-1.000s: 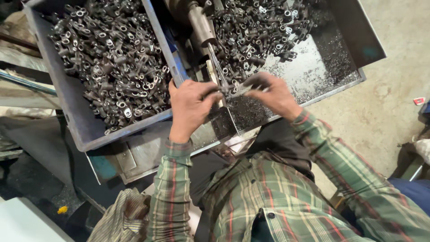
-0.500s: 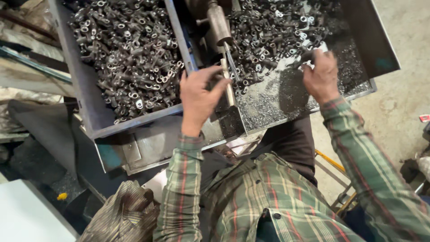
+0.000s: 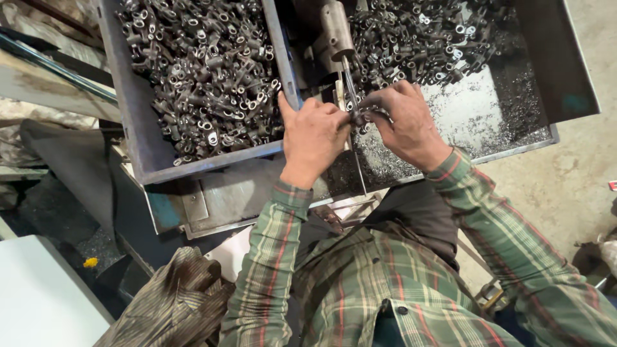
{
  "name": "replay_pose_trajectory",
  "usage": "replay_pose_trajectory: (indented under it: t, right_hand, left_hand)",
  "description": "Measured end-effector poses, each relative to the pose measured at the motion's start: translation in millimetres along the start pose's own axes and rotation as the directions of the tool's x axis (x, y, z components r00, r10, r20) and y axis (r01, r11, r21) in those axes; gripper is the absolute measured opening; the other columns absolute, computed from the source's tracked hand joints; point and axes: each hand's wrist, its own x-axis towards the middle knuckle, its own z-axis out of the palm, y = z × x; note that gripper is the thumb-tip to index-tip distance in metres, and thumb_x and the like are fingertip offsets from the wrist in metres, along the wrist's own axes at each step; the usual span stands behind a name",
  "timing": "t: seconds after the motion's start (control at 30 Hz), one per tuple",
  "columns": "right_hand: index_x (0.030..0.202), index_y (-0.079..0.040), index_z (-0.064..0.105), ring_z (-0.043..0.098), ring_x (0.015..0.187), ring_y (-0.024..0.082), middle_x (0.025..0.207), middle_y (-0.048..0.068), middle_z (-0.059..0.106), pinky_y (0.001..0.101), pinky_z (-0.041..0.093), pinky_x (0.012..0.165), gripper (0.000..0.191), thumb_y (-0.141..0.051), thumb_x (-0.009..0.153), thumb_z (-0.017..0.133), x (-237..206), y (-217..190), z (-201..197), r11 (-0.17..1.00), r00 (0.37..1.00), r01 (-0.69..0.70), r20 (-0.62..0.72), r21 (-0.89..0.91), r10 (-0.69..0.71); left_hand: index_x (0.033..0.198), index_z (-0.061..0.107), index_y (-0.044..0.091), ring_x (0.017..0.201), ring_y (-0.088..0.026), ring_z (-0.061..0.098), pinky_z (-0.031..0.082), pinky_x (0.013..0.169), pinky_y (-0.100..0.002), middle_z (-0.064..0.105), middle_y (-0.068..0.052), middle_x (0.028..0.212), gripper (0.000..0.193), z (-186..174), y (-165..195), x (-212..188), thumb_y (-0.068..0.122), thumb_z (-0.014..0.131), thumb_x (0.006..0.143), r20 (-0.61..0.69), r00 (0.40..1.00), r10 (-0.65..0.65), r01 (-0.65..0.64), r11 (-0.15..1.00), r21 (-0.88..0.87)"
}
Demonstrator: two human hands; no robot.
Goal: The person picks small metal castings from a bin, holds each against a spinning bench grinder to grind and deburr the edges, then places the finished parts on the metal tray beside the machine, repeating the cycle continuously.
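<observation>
Left hand (image 3: pixel 313 136) and right hand (image 3: pixel 406 125) meet at the centre of the workbench, fingertips almost touching. Both close around a small dark metal fitting (image 3: pixel 358 117), pinched between them just below the machine spindle (image 3: pixel 335 35). Fingers curled tight, grimy and dark with oil; left thumb lifted against the bin edge.

Spindle: dull steel cylinder, narrowing to a thin rod (image 3: pixel 350 80) that runs down to the fitting. A second thin rod continues below the hands.

Left of the hands: grey sheet-metal bin (image 3: pixel 138 138), straight walls, filled with forged metal fittings (image 3: pixel 199 71), each with a ring eye and short shank, greasy sheen, jumbled.

Right of the spindle: shallow metal tray (image 3: pixel 553 132), another heap of like fittings (image 3: pixel 424 38) at its far side; near side bare, bright, dusted with fine metal swarf (image 3: pixel 475 115).

Sleeves: green plaid shirt (image 3: pixel 379 283) with red lines, woven cotton look. Floor at right: rough concrete (image 3: pixel 578 186).
</observation>
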Motion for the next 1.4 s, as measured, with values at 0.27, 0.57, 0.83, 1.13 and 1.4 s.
replay_pose_trajectory:
  t: [0.27, 0.57, 0.83, 1.13, 1.4]
  right_hand:
    - [0.120, -0.005, 0.066, 0.063, 0.103, 0.027, 0.114, 0.008, 0.072, 0.0407, 0.047, 0.094, 0.026, -0.003, 0.096, 0.074, 4, -8, 4, 0.994, 0.995, 0.090, -0.027, -0.056, -0.092]
    - [0.118, -0.001, 0.067, 0.073, 0.085, 0.017, 0.104, 0.007, 0.074, 0.0300, 0.061, 0.075, 0.032, -0.026, 0.099, 0.069, -13, 23, 30, 0.286, 0.710, -0.640, 0.406, 0.713, 0.575]
    - [0.120, 0.002, 0.063, 0.071, 0.092, 0.014, 0.106, 0.009, 0.072, 0.0283, 0.062, 0.082, 0.026, -0.015, 0.101, 0.067, -29, 14, 39, 0.319, 0.784, -0.514, 0.286, 0.796, 0.551]
    - [0.111, 0.005, 0.065, 0.073, 0.085, 0.015, 0.099, 0.010, 0.073, 0.0298, 0.064, 0.078, 0.016, -0.009, 0.102, 0.065, -11, 9, 45, 0.345, 0.737, -0.513, 0.198, 0.786, 0.646]
    - [0.107, 0.003, 0.065, 0.074, 0.075, 0.018, 0.093, 0.011, 0.074, 0.0320, 0.063, 0.069, 0.015, -0.010, 0.101, 0.067, -3, 18, 50, 0.147, 0.691, -0.487, 0.278, 0.861, 0.667]
  left_hand:
    - [0.097, 0.068, 0.016, 0.101, -0.020, 0.063, 0.025, 0.109, -0.080, 0.066, 0.005, 0.092, 0.023, -2, -2, 0, 0.021, 0.077, 0.077, -0.037, 0.999, 0.005, -0.007, 0.998, -0.059]
    - [0.106, 0.061, 0.014, 0.100, -0.024, 0.061, 0.027, 0.111, -0.076, 0.062, -0.001, 0.094, 0.036, -1, 1, 1, 0.031, 0.080, 0.081, -0.026, 0.997, -0.066, 0.064, 0.997, -0.053]
    - [0.098, 0.068, 0.022, 0.098, -0.021, 0.062, 0.027, 0.111, -0.076, 0.064, 0.003, 0.089, 0.022, -1, 2, 4, 0.030, 0.079, 0.081, -0.006, 0.998, -0.067, 0.067, 0.997, -0.038]
    - [0.102, 0.069, 0.016, 0.099, -0.024, 0.063, 0.033, 0.111, -0.071, 0.066, 0.000, 0.091, 0.023, 4, 9, 6, 0.030, 0.078, 0.085, -0.035, 0.987, -0.156, 0.156, 0.988, 0.015]
    - [0.108, 0.072, 0.020, 0.099, -0.023, 0.064, 0.034, 0.111, -0.069, 0.068, 0.001, 0.094, 0.023, 9, 8, 6, 0.028, 0.075, 0.086, -0.109, 0.981, -0.163, 0.163, 0.987, -0.011]
